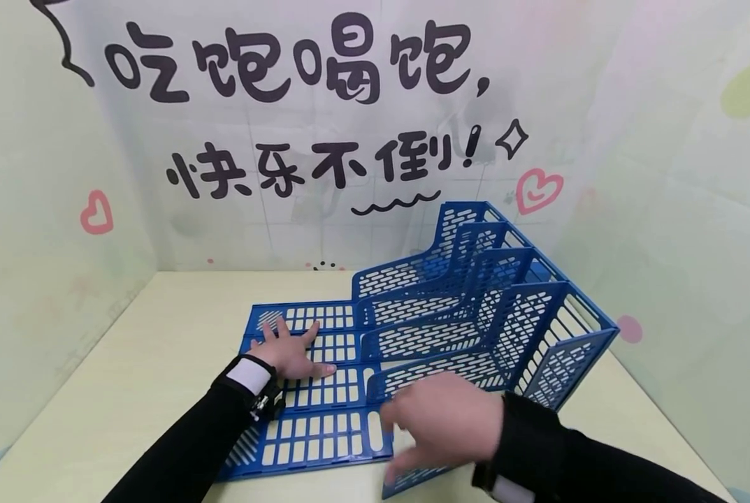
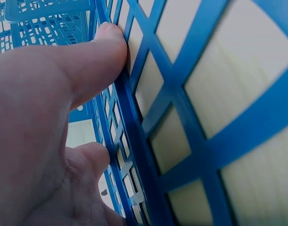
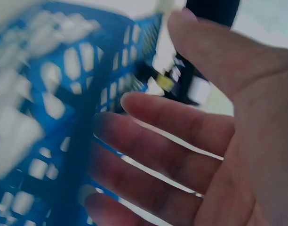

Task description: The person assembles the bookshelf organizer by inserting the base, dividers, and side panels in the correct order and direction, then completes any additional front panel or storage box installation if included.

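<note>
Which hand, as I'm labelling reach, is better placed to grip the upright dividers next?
Likely the right hand: seemingly empty and nearer the upright dividers, while the left hand lies spread on the flat panels.

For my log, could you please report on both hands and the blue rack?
Left hand spread on flat blue panels. Right hand open, blurred, holding nothing. Blue rack upright, partly hidden behind that hand.
</note>
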Motion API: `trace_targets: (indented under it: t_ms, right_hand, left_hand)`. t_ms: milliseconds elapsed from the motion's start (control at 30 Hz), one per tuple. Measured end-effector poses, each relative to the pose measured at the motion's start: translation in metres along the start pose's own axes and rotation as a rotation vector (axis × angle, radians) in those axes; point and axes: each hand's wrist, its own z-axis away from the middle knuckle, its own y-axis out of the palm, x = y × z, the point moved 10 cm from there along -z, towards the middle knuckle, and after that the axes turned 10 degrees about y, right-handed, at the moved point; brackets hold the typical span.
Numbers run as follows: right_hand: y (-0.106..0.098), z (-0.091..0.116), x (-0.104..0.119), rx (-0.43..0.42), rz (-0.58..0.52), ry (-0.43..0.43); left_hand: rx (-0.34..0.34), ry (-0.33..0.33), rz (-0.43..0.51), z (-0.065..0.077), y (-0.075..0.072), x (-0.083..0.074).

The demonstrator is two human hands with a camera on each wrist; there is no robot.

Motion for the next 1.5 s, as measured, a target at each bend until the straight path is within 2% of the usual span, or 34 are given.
trace_targets:
  t_ms: [67, 167, 233, 333, 500, 700, 1000, 1200, 1367, 1500]
  right_hand:
    - [0.01, 0.011, 0.001, -0.022, 0.006, -0.062]
    - [0.014, 0.018, 0.003, -0.15, 0.052, -0.127]
    - [0.012, 0.018, 0.002, -0.245, 0.09, -0.136]
    - [0.009, 0.015, -0.002, -0.303, 0.084, -0.109]
    - [0.009, 0.01, -0.009, -0.317, 0.092, -0.081]
    - [0.002, 0.009, -0.016, -0.313, 0.039, -0.06]
    - [0.003, 0.009, -0.014, -0.28, 0.019, -0.071]
    - [-0.008, 0.012, -0.015, -0.321, -0.001, -0.074]
    - [0.002, 0.004, -0.017, -0.264, 0.011, -0.054]
    - [0.007, 0.001, -0.017, -0.256, 0.011, -0.048]
  left_hand:
    - [0.001, 0.004, 0.002, 0.005, -0.005, -0.005]
    - [-0.013, 0.018, 0.006, 0.014, -0.013, -0.013]
    - [-0.025, 0.029, 0.014, 0.02, -0.017, -0.019]
    - [-0.025, 0.031, 0.016, 0.026, -0.019, -0.024]
    - [-0.028, 0.029, 0.006, 0.029, -0.021, -0.028]
    - [-0.037, 0.035, -0.018, 0.027, -0.023, -0.029]
    - [-0.027, 0.032, -0.001, 0.032, -0.021, -0.03]
    - [-0.026, 0.04, 0.01, 0.031, -0.019, -0.028]
    - [-0.023, 0.035, 0.014, 0.029, -0.017, -0.025]
    - [-0.015, 0.032, 0.012, 0.026, -0.016, -0.023]
